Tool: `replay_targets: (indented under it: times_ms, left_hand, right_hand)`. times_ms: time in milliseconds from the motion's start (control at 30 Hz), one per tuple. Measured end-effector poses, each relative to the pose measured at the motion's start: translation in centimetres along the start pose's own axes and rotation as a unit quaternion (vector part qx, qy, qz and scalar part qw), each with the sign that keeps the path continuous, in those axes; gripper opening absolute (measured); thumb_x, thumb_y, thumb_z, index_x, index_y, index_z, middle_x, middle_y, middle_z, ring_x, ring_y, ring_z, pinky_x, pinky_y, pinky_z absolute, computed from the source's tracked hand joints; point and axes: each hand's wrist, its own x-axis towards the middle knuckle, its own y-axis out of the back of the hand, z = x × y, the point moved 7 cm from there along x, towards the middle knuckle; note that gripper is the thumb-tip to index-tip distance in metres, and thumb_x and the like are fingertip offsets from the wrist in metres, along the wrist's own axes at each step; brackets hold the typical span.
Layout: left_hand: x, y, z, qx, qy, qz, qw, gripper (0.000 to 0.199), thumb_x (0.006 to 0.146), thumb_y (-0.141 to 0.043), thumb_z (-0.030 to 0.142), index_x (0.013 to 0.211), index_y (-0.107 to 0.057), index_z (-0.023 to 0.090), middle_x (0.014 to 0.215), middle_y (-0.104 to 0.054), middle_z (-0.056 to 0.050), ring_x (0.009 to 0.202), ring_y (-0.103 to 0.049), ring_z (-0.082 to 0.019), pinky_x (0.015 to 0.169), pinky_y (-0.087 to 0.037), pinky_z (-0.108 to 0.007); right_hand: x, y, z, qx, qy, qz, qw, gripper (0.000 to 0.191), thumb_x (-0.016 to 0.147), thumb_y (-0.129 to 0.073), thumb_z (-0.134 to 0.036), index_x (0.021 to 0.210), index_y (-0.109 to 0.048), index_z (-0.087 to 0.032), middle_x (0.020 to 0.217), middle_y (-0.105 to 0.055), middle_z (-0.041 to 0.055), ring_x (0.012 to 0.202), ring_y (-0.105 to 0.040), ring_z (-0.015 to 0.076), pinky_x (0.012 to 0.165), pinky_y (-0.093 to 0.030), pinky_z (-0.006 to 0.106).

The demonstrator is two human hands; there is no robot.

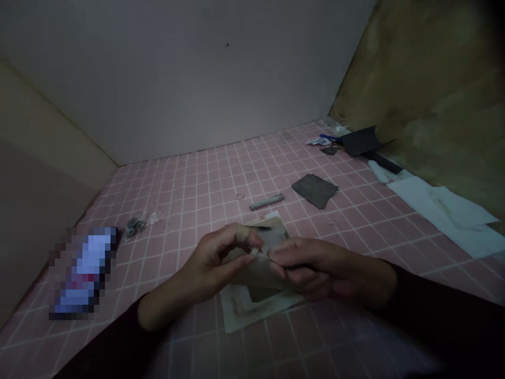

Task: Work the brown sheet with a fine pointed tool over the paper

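Note:
Over a stack of sheets, my left hand (221, 258) pinches a small pale piece (255, 252) between thumb and fingertips. My right hand (311, 266) is closed close beside it, holding what looks like a thin dark tool, mostly hidden by the fingers; its tip points at the pale piece. A band of tape or plaster goes round one left finger. Below both hands lie a brownish sheet (252, 273) and a smudged white paper (236, 318). Just beyond them are a rolled grey tube (266, 201), a small ring (239, 196) and a dark grey sheet of sandpaper (315, 190).
On the pink tiled cloth, a blurred-out phone-like screen (84, 273) stands at left near a clear bag of small dark rings (136, 225). White papers (445, 216) and black sheets (359, 141) lie along the right wall. Walls enclose the back and sides.

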Motion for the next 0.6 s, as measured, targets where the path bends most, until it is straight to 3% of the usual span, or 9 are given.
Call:
replay_targets:
  times_ms: [67, 133, 233, 267, 300, 333, 467, 533, 600]
  left_hand:
    - [-0.1, 0.0, -0.1, -0.009, 0.014, 0.010, 1.000, 0.014, 0.093, -0.060, 0.024, 0.105, -0.061, 0.017, 0.100, -0.063, -0.008, 0.096, -0.060, -0.019, 0.084, -0.048, -0.031]
    - [-0.1, -0.1, -0.3, -0.018, 0.029, 0.015, 0.999, 0.016, 0.091, -0.062, 0.025, 0.104, -0.062, 0.016, 0.099, -0.063, -0.007, 0.093, -0.061, -0.018, 0.081, -0.049, -0.029]
    - [-0.1, -0.2, -1.0, -0.033, 0.060, 0.033, 0.997, 0.018, 0.089, -0.065, 0.026, 0.102, -0.063, 0.015, 0.093, -0.064, -0.006, 0.085, -0.060, -0.016, 0.073, -0.049, -0.026]
    - [-0.1, -0.2, -1.3, -0.037, 0.068, 0.039, 0.996, 0.018, 0.088, -0.067, 0.027, 0.101, -0.063, 0.014, 0.090, -0.064, -0.005, 0.082, -0.060, -0.015, 0.071, -0.048, -0.025]
    - [-0.1, -0.2, -1.5, -0.038, 0.074, 0.044, 0.996, 0.018, 0.088, -0.068, 0.027, 0.100, -0.063, 0.015, 0.089, -0.063, -0.004, 0.080, -0.059, -0.014, 0.070, -0.048, -0.025]
    - [0.0, -0.1, -1.6, -0.036, 0.073, 0.046, 0.996, 0.018, 0.087, -0.068, 0.027, 0.100, -0.063, 0.015, 0.088, -0.063, -0.004, 0.078, -0.059, -0.013, 0.069, -0.048, -0.024]
    - [0.1, 0.0, -0.9, -0.022, 0.039, 0.031, 0.999, 0.014, 0.089, -0.066, 0.024, 0.099, -0.064, 0.016, 0.091, -0.064, -0.005, 0.084, -0.060, -0.015, 0.075, -0.049, -0.026]
    - [0.1, 0.0, -0.4, -0.014, 0.013, 0.018, 1.000, 0.011, 0.090, -0.064, 0.023, 0.099, -0.064, 0.016, 0.096, -0.065, -0.007, 0.091, -0.062, -0.018, 0.080, -0.049, -0.029]
    - [0.1, 0.0, 0.1, -0.003, -0.006, 0.005, 1.000, 0.009, 0.091, -0.062, 0.022, 0.098, -0.065, 0.017, 0.101, -0.066, -0.009, 0.097, -0.062, -0.020, 0.085, -0.050, -0.031]
  right_hand:
    - [0.0, 0.0, 0.0, -0.082, 0.018, 0.033, 0.996, 0.022, 0.095, -0.050, -0.034, 0.081, -0.056, -0.018, 0.045, -0.030, -0.0123, 0.035, -0.015, 0.0050, 0.033, -0.015, 0.018]
    - [-0.2, 0.2, -0.8, -0.241, 0.083, 0.096, 0.962, 0.026, 0.095, -0.049, -0.036, 0.077, -0.056, -0.018, 0.048, -0.035, -0.0097, 0.038, -0.025, 0.0061, 0.037, -0.021, 0.019]
    - [-1.1, -0.5, -2.6, -0.488, 0.234, 0.190, 0.819, 0.025, 0.095, -0.050, -0.027, 0.072, -0.054, -0.018, 0.061, -0.045, -0.0043, 0.054, -0.039, 0.0091, 0.052, -0.031, 0.023]
    - [-1.3, -0.9, -2.9, -0.526, 0.268, 0.206, 0.780, 0.023, 0.095, -0.050, -0.024, 0.073, -0.053, -0.018, 0.065, -0.047, -0.0032, 0.058, -0.041, 0.0100, 0.056, -0.032, 0.025]
    - [-1.4, -1.0, -3.0, -0.537, 0.281, 0.211, 0.767, 0.021, 0.094, -0.050, -0.023, 0.074, -0.054, -0.019, 0.067, -0.048, -0.0027, 0.060, -0.042, 0.0105, 0.058, -0.032, 0.025]
    - [-1.3, -0.9, -2.9, -0.519, 0.275, 0.206, 0.783, 0.020, 0.094, -0.049, -0.024, 0.075, -0.054, -0.019, 0.067, -0.048, -0.0029, 0.059, -0.041, 0.0103, 0.056, -0.032, 0.025]
    - [-0.3, 0.5, -1.3, -0.217, 0.115, 0.118, 0.962, 0.022, 0.094, -0.049, -0.032, 0.077, -0.054, -0.019, 0.050, -0.034, -0.0096, 0.039, -0.024, 0.0063, 0.038, -0.018, 0.019]
    - [-0.1, 0.5, -0.5, -0.063, 0.039, 0.060, 0.995, 0.020, 0.093, -0.050, -0.031, 0.078, -0.054, -0.018, 0.047, -0.028, -0.0123, 0.036, -0.012, 0.0049, 0.033, -0.010, 0.018]
    - [-0.2, 0.2, -0.3, 0.009, 0.002, 0.018, 1.000, 0.020, 0.092, -0.052, -0.029, 0.077, -0.054, -0.017, 0.047, -0.028, -0.0128, 0.035, -0.009, 0.0040, 0.031, -0.009, 0.017]
